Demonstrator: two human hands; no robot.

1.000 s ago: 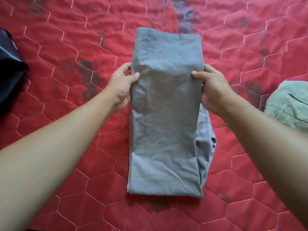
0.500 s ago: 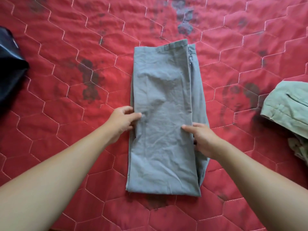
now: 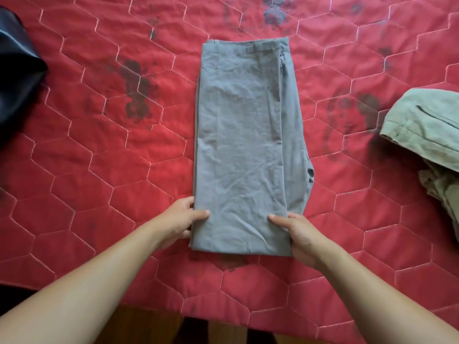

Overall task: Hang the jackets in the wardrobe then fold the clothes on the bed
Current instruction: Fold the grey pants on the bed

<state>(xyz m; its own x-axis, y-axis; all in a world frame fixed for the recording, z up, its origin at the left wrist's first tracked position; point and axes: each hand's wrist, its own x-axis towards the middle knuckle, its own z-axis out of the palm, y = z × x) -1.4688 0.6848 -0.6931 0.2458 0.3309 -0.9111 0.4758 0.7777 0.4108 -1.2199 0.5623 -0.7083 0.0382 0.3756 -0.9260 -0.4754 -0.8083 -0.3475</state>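
A pair of grey trousers (image 3: 243, 145) lies folded lengthwise on the red quilted bed cover (image 3: 99, 150), waistband at the far end. My left hand (image 3: 181, 219) grips the trousers' near left edge, thumb on top and fingers tucked under the cloth. My right hand (image 3: 295, 234) grips the near right corner the same way. The trousers lie flat; a second layer of them sticks out along the right side.
A pale green garment (image 3: 427, 130) lies crumpled at the right edge of the bed. A black garment (image 3: 17, 78) sits at the far left. The bed's near edge runs just below my forearms, with dark floor beyond.
Both hands have slid along the trousers' sides from the far half toward me, down to the near corners. The raised far end has been laid down flat.
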